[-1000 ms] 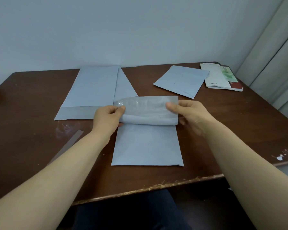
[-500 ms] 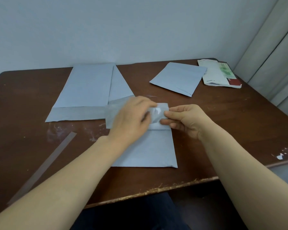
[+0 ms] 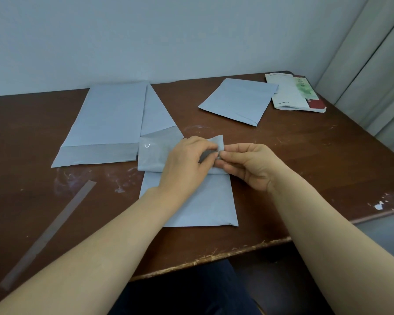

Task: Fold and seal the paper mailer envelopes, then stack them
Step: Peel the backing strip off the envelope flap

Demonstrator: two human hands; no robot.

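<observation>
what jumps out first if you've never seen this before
Both hands meet mid-table: the left hand and right hand pinch the right corner of the raised flap of a grey envelope near the front edge. At back left lie unfolded envelopes, at back right a folded envelope, and at the left a thin strip.

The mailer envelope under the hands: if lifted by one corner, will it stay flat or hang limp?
Probably limp: its flap curls over softly where the left hand and right hand pinch it. Probably light too: the mailer envelope looks thin and lies flat on the table.
</observation>
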